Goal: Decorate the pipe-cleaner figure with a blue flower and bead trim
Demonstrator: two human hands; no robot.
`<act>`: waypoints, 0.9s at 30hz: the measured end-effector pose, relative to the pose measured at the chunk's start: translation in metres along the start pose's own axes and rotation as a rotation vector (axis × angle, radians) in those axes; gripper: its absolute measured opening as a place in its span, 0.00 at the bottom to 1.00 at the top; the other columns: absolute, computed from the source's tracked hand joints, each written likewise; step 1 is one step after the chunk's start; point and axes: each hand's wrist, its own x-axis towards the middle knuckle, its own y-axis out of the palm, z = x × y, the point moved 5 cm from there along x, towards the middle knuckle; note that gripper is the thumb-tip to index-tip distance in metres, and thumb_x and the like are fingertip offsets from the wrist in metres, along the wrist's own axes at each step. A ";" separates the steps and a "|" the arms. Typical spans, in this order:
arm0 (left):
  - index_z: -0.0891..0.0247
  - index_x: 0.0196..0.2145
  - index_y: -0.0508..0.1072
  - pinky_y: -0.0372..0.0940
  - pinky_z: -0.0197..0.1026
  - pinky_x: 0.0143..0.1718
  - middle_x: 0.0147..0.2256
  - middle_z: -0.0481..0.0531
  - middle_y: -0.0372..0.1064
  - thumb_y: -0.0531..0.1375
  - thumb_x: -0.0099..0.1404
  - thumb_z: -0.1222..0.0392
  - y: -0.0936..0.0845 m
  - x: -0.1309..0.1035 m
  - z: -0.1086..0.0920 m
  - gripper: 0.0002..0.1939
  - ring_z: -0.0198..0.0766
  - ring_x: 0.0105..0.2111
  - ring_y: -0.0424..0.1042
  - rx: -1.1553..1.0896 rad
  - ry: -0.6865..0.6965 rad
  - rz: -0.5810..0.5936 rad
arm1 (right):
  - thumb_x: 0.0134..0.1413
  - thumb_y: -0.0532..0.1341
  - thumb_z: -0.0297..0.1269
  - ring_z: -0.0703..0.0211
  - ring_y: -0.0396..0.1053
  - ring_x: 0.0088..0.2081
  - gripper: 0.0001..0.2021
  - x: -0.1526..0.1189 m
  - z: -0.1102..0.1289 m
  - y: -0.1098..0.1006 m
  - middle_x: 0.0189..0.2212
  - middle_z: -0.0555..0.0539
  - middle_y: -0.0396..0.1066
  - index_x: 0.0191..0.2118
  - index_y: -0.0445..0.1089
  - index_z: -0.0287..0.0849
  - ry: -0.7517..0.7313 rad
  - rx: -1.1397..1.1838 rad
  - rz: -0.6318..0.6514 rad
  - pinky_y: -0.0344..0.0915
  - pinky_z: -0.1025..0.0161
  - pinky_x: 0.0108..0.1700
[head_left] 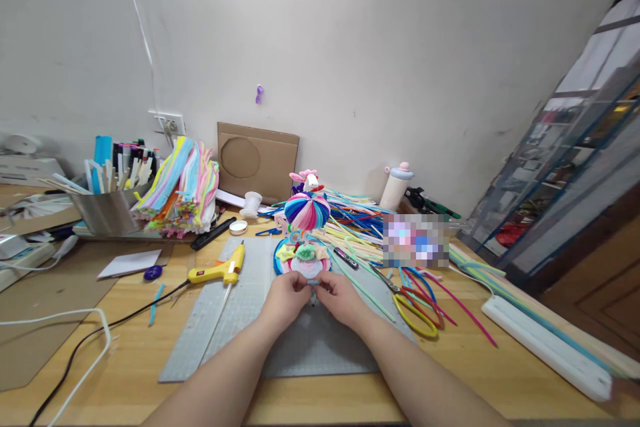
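Note:
A pipe-cleaner craft shaped like a hot-air balloon stands upright on the grey cutting mat. Its balloon has pink, white and blue stripes, with a small white-and-pink figure on top. Below it, a fuzzy round base carries yellow and green shapes. Just in front of this base, my left hand and my right hand meet, fingers closed in a pinch. A small pale-blue bit shows between the fingertips, but what they grip is mostly hidden.
A yellow glue gun lies left of the craft, its black cord trailing over the table. To the right are scissors, loose pipe cleaners and a white power strip. Behind stand bundled pipe cleaners, cardboard and a bottle.

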 end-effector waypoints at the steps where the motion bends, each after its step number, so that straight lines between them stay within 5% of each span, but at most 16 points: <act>1: 0.64 0.20 0.68 0.53 0.33 0.21 0.16 0.45 0.66 0.59 0.47 0.66 0.001 0.000 0.001 0.02 0.33 0.19 0.64 -0.008 -0.012 0.011 | 0.50 0.53 0.28 0.66 0.55 0.22 0.06 0.000 0.001 0.000 0.18 0.55 0.56 0.25 0.65 0.40 -0.021 -0.024 -0.008 0.49 0.69 0.24; 8: 0.63 0.20 0.64 0.56 0.34 0.22 0.16 0.47 0.67 0.59 0.49 0.66 0.008 0.001 0.004 0.05 0.32 0.18 0.65 -0.111 -0.070 0.040 | 0.48 0.53 0.25 0.65 0.55 0.23 0.07 -0.003 0.010 0.000 0.19 0.54 0.58 0.23 0.63 0.41 -0.083 -0.218 -0.099 0.48 0.68 0.25; 15: 0.63 0.20 0.64 0.55 0.33 0.21 0.14 0.44 0.65 0.61 0.48 0.62 0.006 0.000 -0.005 0.07 0.31 0.17 0.64 -0.195 -0.092 0.026 | 0.51 0.55 0.33 0.63 0.60 0.25 0.02 0.001 0.009 -0.009 0.23 0.53 0.62 0.29 0.63 0.42 -0.029 0.077 -0.185 0.54 0.68 0.25; 22: 0.64 0.23 0.66 0.61 0.35 0.23 0.16 0.44 0.66 0.64 0.46 0.55 0.009 0.001 -0.003 0.12 0.33 0.18 0.67 -0.270 -0.163 0.069 | 0.50 0.57 0.42 0.66 0.53 0.15 0.09 0.004 -0.006 -0.005 0.14 0.57 0.56 0.27 0.60 0.43 0.175 0.344 -0.130 0.53 0.69 0.17; 27: 0.63 0.21 0.65 0.60 0.35 0.22 0.15 0.44 0.64 0.64 0.45 0.56 0.011 0.001 0.001 0.12 0.32 0.17 0.67 -0.251 -0.180 0.075 | 0.50 0.57 0.39 0.66 0.56 0.18 0.07 0.004 -0.004 -0.007 0.17 0.56 0.58 0.27 0.61 0.42 0.111 0.199 -0.110 0.53 0.68 0.20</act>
